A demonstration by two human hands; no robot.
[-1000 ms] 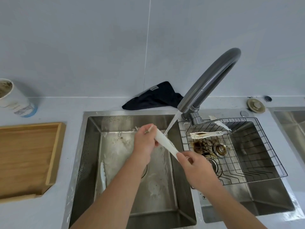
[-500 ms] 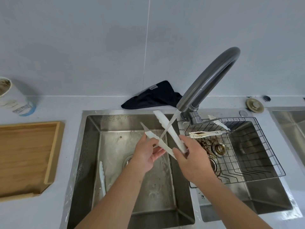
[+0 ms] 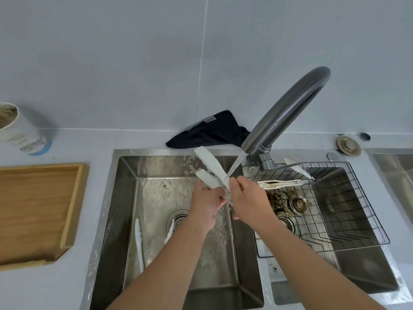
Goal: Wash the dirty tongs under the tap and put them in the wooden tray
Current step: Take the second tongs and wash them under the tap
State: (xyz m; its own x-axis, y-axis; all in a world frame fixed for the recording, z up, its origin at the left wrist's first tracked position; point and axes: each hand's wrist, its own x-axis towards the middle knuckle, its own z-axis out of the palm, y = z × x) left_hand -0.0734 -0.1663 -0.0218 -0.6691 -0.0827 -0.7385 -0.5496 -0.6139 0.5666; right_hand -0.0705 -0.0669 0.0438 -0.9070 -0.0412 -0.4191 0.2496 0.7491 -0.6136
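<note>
White tongs [image 3: 211,170] are held over the left sink basin [image 3: 125,198], their two arms spread and pointing up and away under the water stream from the grey tap [image 3: 283,113]. My right hand [image 3: 248,200] grips their handle end. My left hand [image 3: 206,204] touches the lower arm with its fingers from the left. A second pair of white tongs [image 3: 139,245] lies on the basin floor at the left. Dirty tongs [image 3: 281,183] lie on the wire rack [image 3: 348,220] over the right basin. The wooden tray [image 3: 38,209] sits on the counter at the left.
A dark cloth [image 3: 214,130] lies behind the sink by the wall. A stained paper cup [image 3: 20,130] stands at the back left. A drain plug [image 3: 349,145] sits on the counter at the back right. Another basin's edge [image 3: 397,166] shows at the far right.
The tongs were turned from pointing down-right to pointing up and away, with their arms spread. My right hand slid up to the hinge end, and my left hand moved from gripping the tip to touching an arm.
</note>
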